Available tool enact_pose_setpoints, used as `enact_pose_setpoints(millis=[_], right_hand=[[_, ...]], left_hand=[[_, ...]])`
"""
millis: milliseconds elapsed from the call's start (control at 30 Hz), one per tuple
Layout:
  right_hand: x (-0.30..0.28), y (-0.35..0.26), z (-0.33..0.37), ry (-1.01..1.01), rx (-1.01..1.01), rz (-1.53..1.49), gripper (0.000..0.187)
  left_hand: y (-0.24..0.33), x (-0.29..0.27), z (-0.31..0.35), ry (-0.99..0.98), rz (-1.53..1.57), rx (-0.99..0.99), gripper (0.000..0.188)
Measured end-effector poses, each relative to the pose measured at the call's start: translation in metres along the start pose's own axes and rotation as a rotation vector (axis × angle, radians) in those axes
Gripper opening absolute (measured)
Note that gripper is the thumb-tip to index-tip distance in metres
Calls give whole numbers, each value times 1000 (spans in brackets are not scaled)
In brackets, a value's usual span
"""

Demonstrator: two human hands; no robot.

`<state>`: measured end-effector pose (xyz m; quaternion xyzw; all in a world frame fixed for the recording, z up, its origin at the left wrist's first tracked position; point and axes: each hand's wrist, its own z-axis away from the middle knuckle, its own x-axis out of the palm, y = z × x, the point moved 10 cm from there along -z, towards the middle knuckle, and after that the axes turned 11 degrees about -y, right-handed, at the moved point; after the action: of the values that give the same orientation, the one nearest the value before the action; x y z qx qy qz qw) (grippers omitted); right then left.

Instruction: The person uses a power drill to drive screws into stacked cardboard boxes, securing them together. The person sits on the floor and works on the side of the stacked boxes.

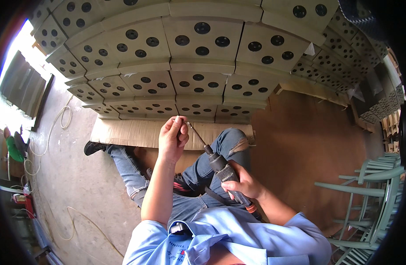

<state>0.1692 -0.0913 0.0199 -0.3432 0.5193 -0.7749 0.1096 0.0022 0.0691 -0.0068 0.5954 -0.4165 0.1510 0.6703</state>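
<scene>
The fingers of the right hand (243,183) are wrapped around a dark power driver (220,167); its long bit (196,136) slants forward and left from them, its tip just beside the left hand (172,139). That hand's fingers are pinched together; whether they grip something small, I cannot tell. Beyond them stand stacked pale panels (202,64) with black discs; cardboard (128,132) lies left of them.

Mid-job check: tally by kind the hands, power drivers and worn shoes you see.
Hands: 2 (left hand, right hand)
Power driver: 1
Worn shoes: 2 (outstretched shoe, tucked shoe)
Total: 5
</scene>
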Motion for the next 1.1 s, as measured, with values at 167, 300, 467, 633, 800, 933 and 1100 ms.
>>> enact_pose_setpoints(millis=[167, 300, 467, 633, 800, 933, 1100], right_hand=[[-5, 1, 2, -3, -23, -22, 45], [-13, -4, 18, 12, -12, -77, 47], [-28, -21, 50, 129, -94, -9, 52], [-34, -56, 76, 227, -199, -238, 49], [-53, -80, 73, 126, -398, -556, 51], [-56, -104, 63, 75, -497, -657, 47], [-56, -117, 53, 108, -511, -690, 40]], left_hand=[[-6, 22, -9, 1, -44, -84, 18], [-12, 44, -28, -118, -184, -175, 20], [-19, 101, -68, -315, -401, -366, 25], [-48, 162, -109, -395, -353, -424, 22], [-76, 216, -153, -365, -196, -356, 24], [-79, 231, -173, -368, -231, -352, 27], [-83, 224, -185, -333, -248, -370, 28]])
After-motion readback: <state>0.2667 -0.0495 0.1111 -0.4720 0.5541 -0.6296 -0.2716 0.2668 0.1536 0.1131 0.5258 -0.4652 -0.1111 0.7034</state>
